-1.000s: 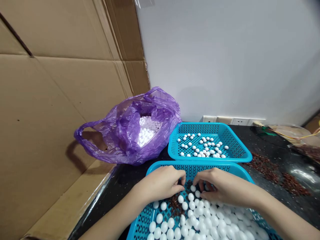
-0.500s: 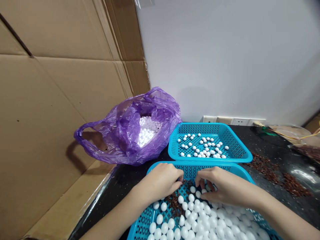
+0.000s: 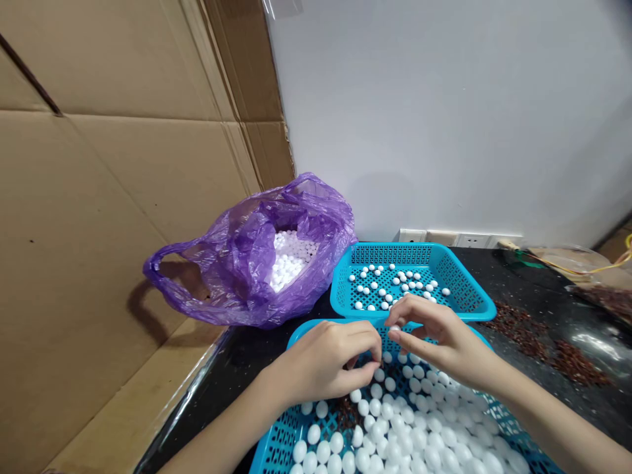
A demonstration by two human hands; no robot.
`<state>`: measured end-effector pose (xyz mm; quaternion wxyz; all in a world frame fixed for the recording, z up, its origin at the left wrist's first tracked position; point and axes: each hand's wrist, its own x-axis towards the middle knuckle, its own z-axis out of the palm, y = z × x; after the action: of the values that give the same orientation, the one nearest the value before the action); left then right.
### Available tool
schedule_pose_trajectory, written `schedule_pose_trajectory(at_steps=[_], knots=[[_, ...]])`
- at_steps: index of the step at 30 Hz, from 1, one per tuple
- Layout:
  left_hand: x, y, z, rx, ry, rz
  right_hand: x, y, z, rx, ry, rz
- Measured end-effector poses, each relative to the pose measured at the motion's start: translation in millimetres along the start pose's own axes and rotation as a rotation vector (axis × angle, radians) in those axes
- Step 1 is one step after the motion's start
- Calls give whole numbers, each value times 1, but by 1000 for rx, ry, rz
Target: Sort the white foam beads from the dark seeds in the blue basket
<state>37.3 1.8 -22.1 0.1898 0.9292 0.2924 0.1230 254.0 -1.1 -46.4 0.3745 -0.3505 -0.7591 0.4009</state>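
A near blue basket (image 3: 276, 442) holds several white balls (image 3: 409, 434) and some dark brown bits (image 3: 345, 411). My left hand (image 3: 326, 365) hovers over its far end with fingers curled in a pinch; what they hold is hidden. My right hand (image 3: 434, 339) is raised above the basket's far rim, thumb and finger pinched on one white ball (image 3: 394, 328). A second blue basket (image 3: 469, 299) behind it contains several scattered white balls.
A purple plastic bag (image 3: 247, 263) full of white balls lies at the left against brown cardboard (image 3: 99, 197). Dark brown debris (image 3: 538, 336) is scattered on the black counter at right. A clear bag (image 3: 592, 276) and wall sockets (image 3: 459, 238) lie at the back.
My right hand lifted up out of the near basket toward the far basket with a white ball pinched. My left hand shifted slightly right and curled its fingers.
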Motion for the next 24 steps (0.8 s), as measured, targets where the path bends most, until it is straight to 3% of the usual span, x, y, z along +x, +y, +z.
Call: schedule_pose_trajectory(at_steps=[10, 16, 24], knots=[[-2, -2, 5, -24, 226, 86, 1, -6, 0, 21, -167, 54], [-1, -1, 5, 12, 239, 150, 1, -6, 0, -6, -167, 32], [1, -2, 5, 107, 380, 192, 0, -5, 1, 14, -136, 18]])
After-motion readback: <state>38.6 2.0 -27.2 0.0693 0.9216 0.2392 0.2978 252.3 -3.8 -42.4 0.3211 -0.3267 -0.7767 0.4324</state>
